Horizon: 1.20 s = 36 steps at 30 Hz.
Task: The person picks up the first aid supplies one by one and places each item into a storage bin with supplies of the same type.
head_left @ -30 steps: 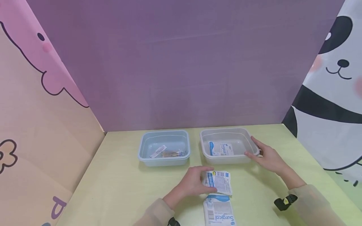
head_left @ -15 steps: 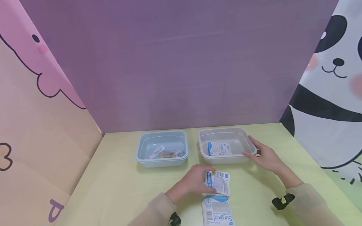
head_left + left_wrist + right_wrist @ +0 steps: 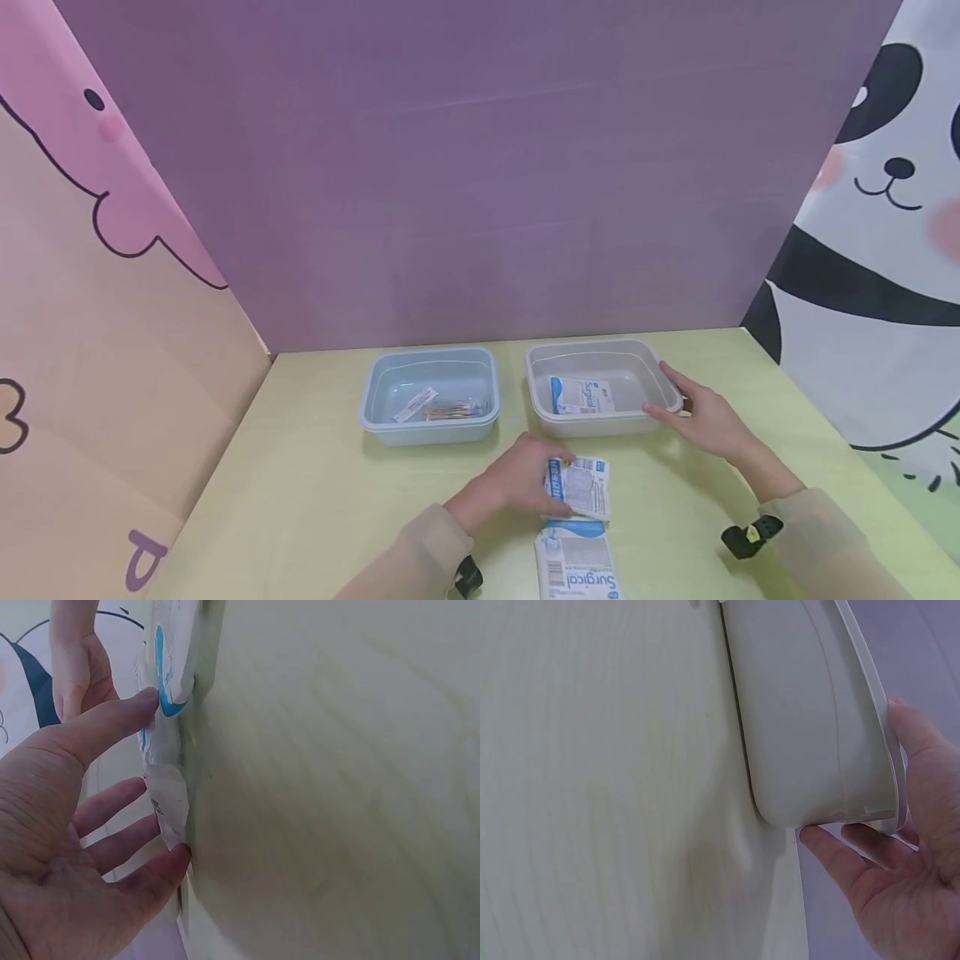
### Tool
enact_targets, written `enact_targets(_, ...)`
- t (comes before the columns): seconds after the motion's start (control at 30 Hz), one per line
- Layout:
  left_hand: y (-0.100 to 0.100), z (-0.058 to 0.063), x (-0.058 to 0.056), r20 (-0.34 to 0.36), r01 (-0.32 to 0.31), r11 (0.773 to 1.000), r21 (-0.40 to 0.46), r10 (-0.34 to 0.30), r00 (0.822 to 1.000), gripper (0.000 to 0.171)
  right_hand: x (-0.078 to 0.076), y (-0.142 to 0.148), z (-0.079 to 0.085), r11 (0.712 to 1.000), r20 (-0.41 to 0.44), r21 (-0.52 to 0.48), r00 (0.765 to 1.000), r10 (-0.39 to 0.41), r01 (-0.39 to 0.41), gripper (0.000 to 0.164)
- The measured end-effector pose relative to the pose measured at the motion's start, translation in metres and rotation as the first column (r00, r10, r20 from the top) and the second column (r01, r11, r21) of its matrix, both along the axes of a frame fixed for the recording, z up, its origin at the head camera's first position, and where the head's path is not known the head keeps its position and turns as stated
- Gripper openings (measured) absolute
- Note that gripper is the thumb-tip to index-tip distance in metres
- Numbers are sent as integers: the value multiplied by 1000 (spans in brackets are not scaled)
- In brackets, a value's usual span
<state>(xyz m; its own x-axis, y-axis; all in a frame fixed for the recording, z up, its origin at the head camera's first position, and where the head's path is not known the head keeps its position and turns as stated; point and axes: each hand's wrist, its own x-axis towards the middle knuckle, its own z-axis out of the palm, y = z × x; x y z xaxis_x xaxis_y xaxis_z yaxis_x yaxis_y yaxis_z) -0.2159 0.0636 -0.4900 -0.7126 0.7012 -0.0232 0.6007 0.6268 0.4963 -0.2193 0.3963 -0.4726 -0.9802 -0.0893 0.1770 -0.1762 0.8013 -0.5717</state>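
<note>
My left hand (image 3: pixel 521 479) spans a flat white-and-blue packet (image 3: pixel 588 487), thumb at its near edge and fingers at its far edge. In the left wrist view, the thumb and fingers meet the edges of this thin packet (image 3: pixel 166 799). A second packet (image 3: pixel 576 558), printed "Surgical", lies on the table just nearer to me. With my right hand (image 3: pixel 708 421) I grip the right end of a pale grey plastic bin (image 3: pixel 600 425), thumb on the rim. Fingers are under the rim of the bin (image 3: pixel 802 712) in the right wrist view. Another "Surgical" packet (image 3: pixel 581 396) lies inside it.
A light blue bin (image 3: pixel 431 432) stands left of the grey one. It contains a small white sachet (image 3: pixel 415 405) and a clear pack of wooden-stick swabs (image 3: pixel 453 409). A purple panel (image 3: pixel 480 208) rises behind the yellow table (image 3: pixel 322 500), with printed panels at both sides.
The head view has shifted slightly. My left hand has moved a little to the right over the packet, its fingers closer round it. My right hand keeps its hold on the grey bin.
</note>
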Motion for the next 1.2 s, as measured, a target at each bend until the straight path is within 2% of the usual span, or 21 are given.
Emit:
enact_targets(0.23, 1, -4, -3, -21, 16, 999, -30, -17, 1000, 75, -1, 1, -2, 1000, 9, -1, 1000, -2, 2, 90)
enact_targets(0.4, 0, -4, -3, -47, 45, 999, 3, -44, 998, 75, 0, 0, -2, 1000, 14, -9, 1000, -5, 5, 90)
enact_targets(0.53, -1, 0, -1, -40, 43, 998, 42, -42, 998, 76, 0, -1, -2, 1000, 12, -8, 1000, -5, 5, 90)
enact_targets(0.8, -3, 18, -1, -28, 92, 984, 151, -88, 996, 69, -1, 0, 0, 1000, 5, 1, 1000, -6, 6, 90)
enact_targets(0.97, -4, 29, -1, -77, 112, 978, 174, -100, 992, 69, 0, -1, 0, 1000, 1, -4, 1000, -5, 5, 90)
enact_targets(1.07, -3, 36, -1, -123, 122, 971, 203, -99, 987, 70, 1, -1, 0, 1000, -7, -6, 1000, -8, 8, 89)
enact_targets(1.2, -4, 46, -1, -138, 88, 962, 257, -54, 989, 69, 1, -1, 0, 1000, -12, -13, 1000, -3, 3, 89)
